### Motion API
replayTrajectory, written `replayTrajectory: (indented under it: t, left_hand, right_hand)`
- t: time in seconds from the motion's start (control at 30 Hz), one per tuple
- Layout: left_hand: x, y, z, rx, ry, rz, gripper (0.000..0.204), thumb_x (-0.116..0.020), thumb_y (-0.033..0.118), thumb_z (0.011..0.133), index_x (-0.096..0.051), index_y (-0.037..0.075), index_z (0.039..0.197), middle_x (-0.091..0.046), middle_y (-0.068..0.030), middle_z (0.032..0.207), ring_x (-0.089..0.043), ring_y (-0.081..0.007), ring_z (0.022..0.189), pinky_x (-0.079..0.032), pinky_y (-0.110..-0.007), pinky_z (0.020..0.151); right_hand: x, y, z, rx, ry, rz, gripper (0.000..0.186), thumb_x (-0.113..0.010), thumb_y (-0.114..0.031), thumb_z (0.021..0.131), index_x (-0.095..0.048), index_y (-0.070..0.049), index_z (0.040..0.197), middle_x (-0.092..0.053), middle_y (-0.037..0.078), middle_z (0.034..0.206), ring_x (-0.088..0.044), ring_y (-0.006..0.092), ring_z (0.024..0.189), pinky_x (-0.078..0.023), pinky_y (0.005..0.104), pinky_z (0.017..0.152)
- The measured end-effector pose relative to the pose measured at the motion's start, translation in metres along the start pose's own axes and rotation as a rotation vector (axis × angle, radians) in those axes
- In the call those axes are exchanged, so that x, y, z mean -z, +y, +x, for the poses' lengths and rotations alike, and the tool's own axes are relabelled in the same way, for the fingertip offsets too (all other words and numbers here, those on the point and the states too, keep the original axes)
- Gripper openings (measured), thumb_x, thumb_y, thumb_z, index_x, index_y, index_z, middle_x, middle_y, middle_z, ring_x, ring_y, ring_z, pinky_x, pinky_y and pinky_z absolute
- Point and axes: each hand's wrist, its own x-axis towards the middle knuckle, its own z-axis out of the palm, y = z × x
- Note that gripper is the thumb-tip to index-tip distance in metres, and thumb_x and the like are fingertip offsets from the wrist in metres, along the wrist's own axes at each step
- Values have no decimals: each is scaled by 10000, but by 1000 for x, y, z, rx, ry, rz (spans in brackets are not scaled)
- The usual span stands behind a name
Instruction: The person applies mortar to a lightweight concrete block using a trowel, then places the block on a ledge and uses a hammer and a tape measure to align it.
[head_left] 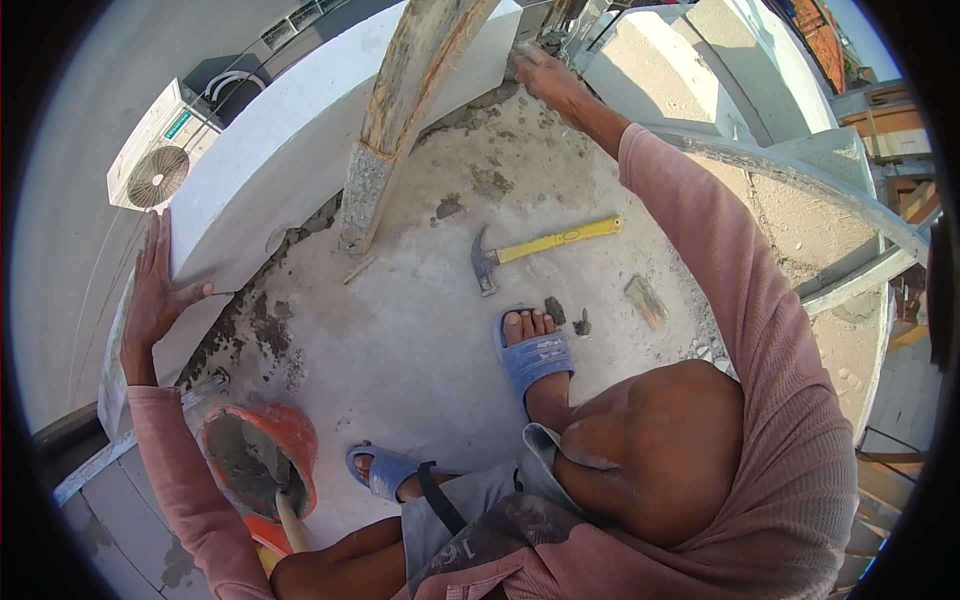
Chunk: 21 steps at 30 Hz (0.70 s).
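A low curved wall of white blocks (pixel 270 150) runs along the far left edge of the floor. My left hand (pixel 155 285) lies against the joint near its left end, fingers stretched upward and thumb spread over the block's inner face. Stretched far forward, my right hand (pixel 547 82) is at the wall's far right end; its fingers are bent together, and what they hold, if anything, is too small to tell. A wooden plank (pixel 400 110) leans across the wall between my hands. On the floor lies a claw hammer (pixel 545 240) with a yellow handle.
An orange-red bucket (pixel 305 440) of wet mortar, with a handle sticking out, stands by my left leg. Larger pale blocks (pixel 660 75) and a curved strip (pixel 800 170) are at the right. A wood scrap (pixel 647 302) lies beyond my knee. An air-conditioner unit (pixel 160 150) stands outside the wall.
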Motion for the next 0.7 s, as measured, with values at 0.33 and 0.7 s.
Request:
replayTrajectory:
  t: [0.33, 0.7]
  left_hand:
    - [16, -16, -48, 113, 18, -227, 692, -236, 579, 1119, -301, 146, 1656, -289, -77, 1716, -184, -290, 1605, -110, -496, 1308]
    - [3, -49, -87, 308, 236, -308, 794, -203, 716, 1055, -460, 182, 1584, -403, -135, 1647, -326, -322, 1547, -225, -437, 1309]
  right_hand:
    - [27, 65, -55, 107, -224, -556, 501, -534, -184, 965, -566, -46, 1446, -616, 237, 1371, -631, 334, 1234, -465, 398, 1077]
    - [5, 68, -124, 299, -645, -867, 351, -574, -232, 1022, -629, -5, 1284, -604, 256, 1206, -606, 433, 1127, -489, 476, 992]
